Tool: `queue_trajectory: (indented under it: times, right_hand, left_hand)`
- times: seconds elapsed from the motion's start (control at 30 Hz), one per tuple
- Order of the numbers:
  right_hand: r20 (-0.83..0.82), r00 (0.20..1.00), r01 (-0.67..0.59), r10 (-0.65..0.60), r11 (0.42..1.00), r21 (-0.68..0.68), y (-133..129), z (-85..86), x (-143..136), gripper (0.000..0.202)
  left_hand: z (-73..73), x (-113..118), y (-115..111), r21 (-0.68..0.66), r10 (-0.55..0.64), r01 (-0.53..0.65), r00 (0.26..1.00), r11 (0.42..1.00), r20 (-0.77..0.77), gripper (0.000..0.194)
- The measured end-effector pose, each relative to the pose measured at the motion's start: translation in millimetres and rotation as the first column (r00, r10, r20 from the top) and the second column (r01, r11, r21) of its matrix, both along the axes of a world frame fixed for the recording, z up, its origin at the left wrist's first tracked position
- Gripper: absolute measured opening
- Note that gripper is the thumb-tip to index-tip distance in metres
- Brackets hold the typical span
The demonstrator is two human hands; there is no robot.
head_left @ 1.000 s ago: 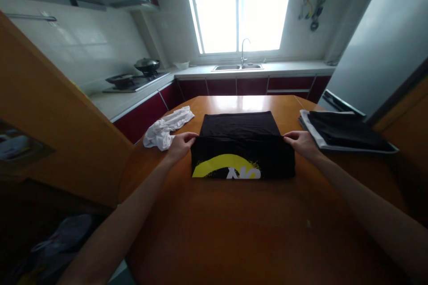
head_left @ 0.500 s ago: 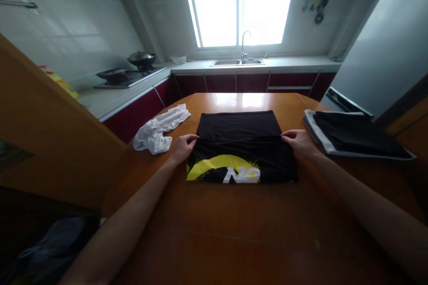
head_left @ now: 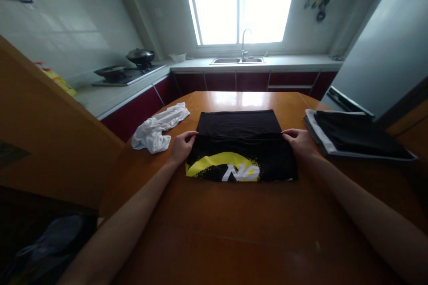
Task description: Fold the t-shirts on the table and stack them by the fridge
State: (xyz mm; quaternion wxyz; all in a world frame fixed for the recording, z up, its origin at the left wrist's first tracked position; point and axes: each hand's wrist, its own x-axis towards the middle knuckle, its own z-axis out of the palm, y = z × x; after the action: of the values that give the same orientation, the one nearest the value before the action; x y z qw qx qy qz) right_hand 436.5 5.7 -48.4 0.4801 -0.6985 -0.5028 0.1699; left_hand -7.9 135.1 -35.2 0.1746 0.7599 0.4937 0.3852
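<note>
A black T-shirt (head_left: pixel 239 144) with a yellow arc and white letters lies partly folded on the wooden table (head_left: pixel 220 222). Its near part is doubled over, and the fold's upper edge runs across the middle. At the left end of that edge, my left hand (head_left: pixel 183 146) pinches the cloth between thumb and fingers. My right hand (head_left: pixel 299 141) pinches the right end the same way. Beyond the edge, a single plain black panel (head_left: pixel 239 122) of the shirt lies flat.
Left of the shirt lies a crumpled white garment (head_left: pixel 155 129). A stack of folded black and grey clothes (head_left: pixel 357 136) sits at the right. Behind the table are a counter with a sink (head_left: pixel 237 60), a stove with pans (head_left: pixel 140 56) and a fridge (head_left: pixel 374 40).
Both hands keep their pinch on the shirt. The held edge appears slightly raised, and the view has shifted a little.
</note>
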Motion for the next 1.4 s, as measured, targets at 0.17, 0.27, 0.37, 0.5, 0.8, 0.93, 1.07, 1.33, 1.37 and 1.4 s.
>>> queue_trajectory:
  times: [0.17,0.27,0.37,0.5,0.8,0.93,1.07,1.33,1.37,1.4]
  right_hand:
    - [0.036,0.999,0.027,-0.026,1.0,-0.015,5,-8.9,0,0.021]
    - [0.106,0.994,0.024,-0.022,1.0,-0.015,7,-15.0,-2,0.023]
    - [0.173,0.984,0.03,-0.03,1.0,0.003,5,-17.0,-5,0.026]
    - [0.242,0.969,0.049,-0.054,0.998,0.024,-3,-11.4,-5,0.033]
    - [0.285,0.958,0.044,-0.036,0.999,-0.022,-54,18.7,-22,0.022]
    - [0.326,0.944,0.007,0.055,0.983,-0.185,-95,14.0,-32,0.013]
    - [0.332,0.934,-0.046,0.131,0.967,-0.25,-127,2.4,-38,0.02]
    - [0.329,0.932,-0.088,0.152,0.975,-0.203,-137,-4.2,-42,0.008]
    - [0.331,0.931,-0.09,0.157,0.973,-0.21,-137,-5.0,-41,0.007]
    - [0.332,0.928,-0.095,0.168,0.97,-0.226,-138,-5.9,-39,0.007]
  left_hand:
    - [-9.5,2,4,-0.06,-0.027,0.025,0.999,0.998,-0.025,0.029]
    - [-13.2,3,7,-0.061,-0.025,0.025,1.0,0.998,-0.005,0.034]
    - [-7.3,-1,2,0.003,0.001,-0.001,0.998,1.0,-0.057,0.039]
    - [10.6,-18,-16,-0.135,-0.012,-0.004,0.993,0.991,-0.118,0.038]
    - [18.1,-43,-80,-0.409,-0.096,0.068,0.994,0.91,-0.047,0.053]
    - [18.4,-40,-96,-0.384,-0.104,0.095,0.995,0.918,-0.003,0.051]
    - [18.1,-43,-100,-0.381,-0.155,0.16,0.987,0.911,0.043,0.046]
    - [8.7,-54,-100,-0.448,-0.246,0.251,0.967,0.858,0.069,0.054]
    - [7.9,-56,-102,-0.448,-0.242,0.247,0.968,0.859,0.069,0.055]
    - [7.2,-57,-104,-0.448,-0.24,0.244,0.969,0.86,0.066,0.056]
